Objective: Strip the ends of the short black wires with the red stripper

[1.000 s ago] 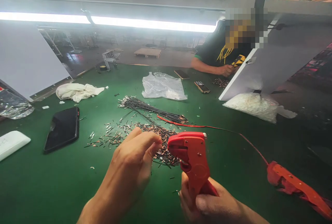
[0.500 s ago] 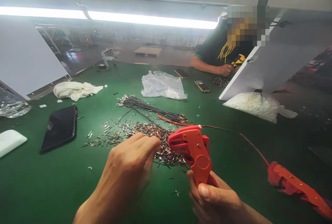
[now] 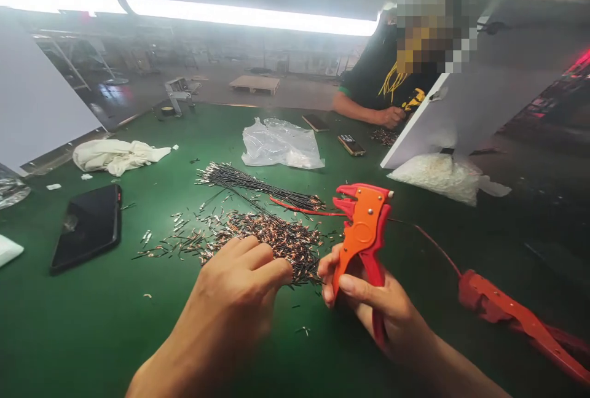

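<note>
Green felt bench (image 3: pixel 83 324) under a long strip light, workshop floor beyond. Right hand (image 3: pixel 373 309) closed around the handles of an orange wire stripper (image 3: pixel 364 232), held upright, head up and tipped slightly right, jaws facing left toward the middle of the bench. Left hand (image 3: pixel 235 300) fingers curled together in a narrow pinch, tips at the near edge of a pile of cut wire ends (image 3: pixel 271 241); cannot tell whether anything is actually pinched between them. Pile lies directly ahead of the left hand and just left of the stripper head, so the left hand is the nearer one to it; stripper and left fingertips are near each other but apart. Pile spreads left to right, with loose bits scattered off to the left. Beyond it, a bundle of long black wires (image 3: pixel 249 186), long axis running from far left to near right, and a red wire (image 3: pixel 299 209) lying along its near end, passing behind the stripper. Nothing stands between the hands and the pile. Further out: black phone (image 3: pixel 87 226) at left, white cloth (image 3: pixel 115 155) behind it, clear plastic bag (image 3: pixel 281 143) at far centre, bag of white parts (image 3: pixel 437 177) at right, a second red tool (image 3: pixel 511 318) lying flat at near right. Another person (image 3: pixel 382 78) sits across the bench, hand on small parts there.
</note>
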Action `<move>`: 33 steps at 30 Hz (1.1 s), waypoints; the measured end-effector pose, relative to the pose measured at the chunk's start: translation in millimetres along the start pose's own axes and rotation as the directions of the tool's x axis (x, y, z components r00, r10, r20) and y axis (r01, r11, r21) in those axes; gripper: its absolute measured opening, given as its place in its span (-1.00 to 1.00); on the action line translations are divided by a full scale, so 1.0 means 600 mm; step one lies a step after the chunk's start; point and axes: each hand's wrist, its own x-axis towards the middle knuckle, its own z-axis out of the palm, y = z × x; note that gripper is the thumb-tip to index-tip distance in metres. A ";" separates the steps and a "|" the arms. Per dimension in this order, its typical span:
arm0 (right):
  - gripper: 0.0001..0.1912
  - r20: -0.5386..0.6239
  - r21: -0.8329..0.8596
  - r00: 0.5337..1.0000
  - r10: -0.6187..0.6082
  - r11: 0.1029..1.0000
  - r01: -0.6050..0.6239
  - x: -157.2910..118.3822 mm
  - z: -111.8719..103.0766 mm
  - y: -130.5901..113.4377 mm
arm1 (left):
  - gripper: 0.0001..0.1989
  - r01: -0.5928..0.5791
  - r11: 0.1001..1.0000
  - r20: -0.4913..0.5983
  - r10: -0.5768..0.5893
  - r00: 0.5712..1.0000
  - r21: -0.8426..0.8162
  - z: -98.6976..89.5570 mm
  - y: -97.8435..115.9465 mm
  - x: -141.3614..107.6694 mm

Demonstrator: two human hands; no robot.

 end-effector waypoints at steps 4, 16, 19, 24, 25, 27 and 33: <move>-0.75 -0.014 -0.001 0.999 0.041 0.999 -0.041 -0.005 0.005 -0.006 | -0.75 -0.065 0.998 0.054 0.064 0.997 0.020 0.014 0.009 0.002; -0.84 0.032 -0.313 0.998 0.053 0.949 -0.041 -0.009 0.023 -0.020 | -0.76 -0.041 0.998 0.075 0.044 0.996 -0.047 0.015 0.021 0.010; -0.86 0.060 -0.333 0.997 0.054 0.943 -0.031 -0.011 0.025 -0.020 | -0.76 -0.042 0.999 0.083 0.044 0.996 -0.021 0.018 0.023 0.009; -0.93 0.033 -0.410 0.999 -0.028 0.911 0.039 -0.013 0.026 -0.017 | -0.76 -0.088 0.996 0.093 0.090 0.992 -0.033 0.026 0.025 0.008; -0.93 0.030 -0.422 0.999 -0.044 0.905 0.053 -0.012 0.025 -0.017 | -0.76 -0.096 0.995 0.088 0.099 0.991 -0.038 0.027 0.026 0.008; -0.91 0.017 -0.440 0.998 -0.061 0.896 0.062 -0.010 0.022 -0.014 | -0.75 -0.109 0.993 0.081 0.113 0.990 -0.043 0.028 0.027 0.008; -0.88 -0.009 -0.563 0.990 -0.141 0.819 0.112 -0.006 0.014 -0.007 | -0.75 -0.174 0.982 0.105 0.181 0.978 -0.077 0.031 0.037 0.010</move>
